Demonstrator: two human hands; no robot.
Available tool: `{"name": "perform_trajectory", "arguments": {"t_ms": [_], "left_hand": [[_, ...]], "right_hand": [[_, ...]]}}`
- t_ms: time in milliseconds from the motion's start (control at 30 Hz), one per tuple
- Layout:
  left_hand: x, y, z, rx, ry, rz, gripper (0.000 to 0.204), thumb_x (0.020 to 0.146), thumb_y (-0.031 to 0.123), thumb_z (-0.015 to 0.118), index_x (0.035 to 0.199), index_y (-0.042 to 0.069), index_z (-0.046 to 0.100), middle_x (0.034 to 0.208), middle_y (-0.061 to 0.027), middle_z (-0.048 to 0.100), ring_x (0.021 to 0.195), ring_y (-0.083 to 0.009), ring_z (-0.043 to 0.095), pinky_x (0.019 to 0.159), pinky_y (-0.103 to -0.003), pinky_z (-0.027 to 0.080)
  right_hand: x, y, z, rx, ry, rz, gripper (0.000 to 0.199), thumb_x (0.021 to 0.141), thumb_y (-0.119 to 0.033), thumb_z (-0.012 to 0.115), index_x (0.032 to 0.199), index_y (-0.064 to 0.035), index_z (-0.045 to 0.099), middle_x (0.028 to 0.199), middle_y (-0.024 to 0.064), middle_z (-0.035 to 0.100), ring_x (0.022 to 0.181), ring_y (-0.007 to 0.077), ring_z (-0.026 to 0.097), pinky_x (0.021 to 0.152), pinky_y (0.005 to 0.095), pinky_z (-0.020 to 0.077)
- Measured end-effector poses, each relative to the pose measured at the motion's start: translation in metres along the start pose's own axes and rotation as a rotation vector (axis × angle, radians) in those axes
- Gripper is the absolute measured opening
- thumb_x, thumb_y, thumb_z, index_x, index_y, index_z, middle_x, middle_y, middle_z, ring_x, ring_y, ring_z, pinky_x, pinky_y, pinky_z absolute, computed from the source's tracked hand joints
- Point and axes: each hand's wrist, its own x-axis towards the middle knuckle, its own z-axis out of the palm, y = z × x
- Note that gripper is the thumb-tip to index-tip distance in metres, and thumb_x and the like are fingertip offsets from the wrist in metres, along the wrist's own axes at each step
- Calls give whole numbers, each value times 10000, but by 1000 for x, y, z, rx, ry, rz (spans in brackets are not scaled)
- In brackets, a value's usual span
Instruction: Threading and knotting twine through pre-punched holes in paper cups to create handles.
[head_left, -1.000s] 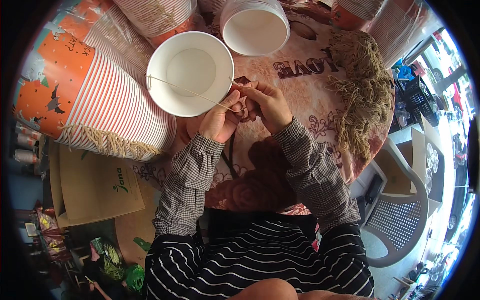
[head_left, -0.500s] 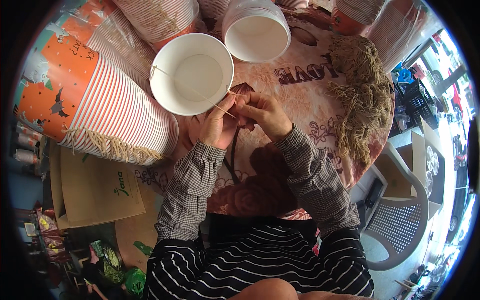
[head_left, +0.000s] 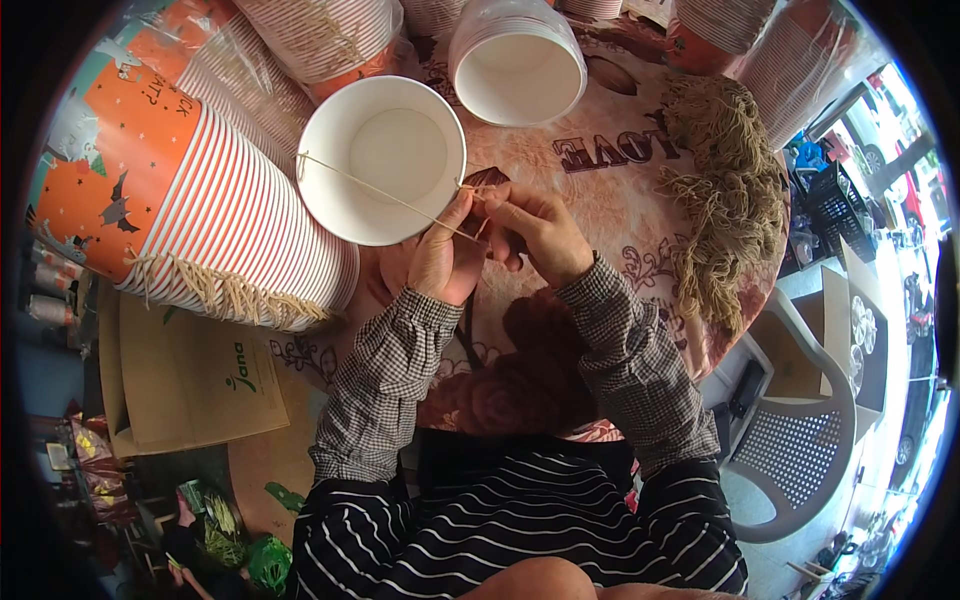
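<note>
A white paper bucket (head_left: 385,115) lies with its open mouth toward me. A thin beige cord (head_left: 400,203) runs from the left side of its rim across the mouth to my hands. At the right side of the rim, a short piece of the cord meets my fingers. My left hand (head_left: 440,256) is closed there, thumb against the cord, its other fingers partly behind the bucket. Thumb and fingertips of my right hand (head_left: 540,225) pinch the cord's end beside the left thumb. Exactly how the cord loops between the fingertips is too small to tell.
A long stack of orange-printed buckets (head_left: 235,200) lies at left, cords hanging along its side. Another white bucket stack (head_left: 520,80) stands behind. A heap of beige cords (head_left: 725,200) covers the table's right side. A cardboard box (head_left: 205,380) and grey chair (head_left: 800,440) flank the table.
The bucket has shifted slightly down toward me. My right hand has moved a little to the right, and the cord across the mouth sits somewhat differently, with a bend near my fingers.
</note>
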Motion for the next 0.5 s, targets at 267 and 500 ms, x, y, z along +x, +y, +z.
{"name": "perform_trajectory", "arguments": {"t_ms": [267,500], "left_hand": [[2,-5,3,239,212,124,240,809,65,674,1045,45,636,972,-17,651,881,-121,593,781,-260,454],[-1,7,-3,635,106,41,225,833,82,651,1041,-3,649,986,-30,659,917,-96,587,860,-240,440]], "right_hand": [[7,1,-10,62,243,-56,228,929,-236,559,945,-9,577,762,52,603,465,77,470,394,204,325],[13,1,-30,-80,302,-5,269,898,-250,595,856,17,593,610,47,572,411,99,498,349,228,372]]}}
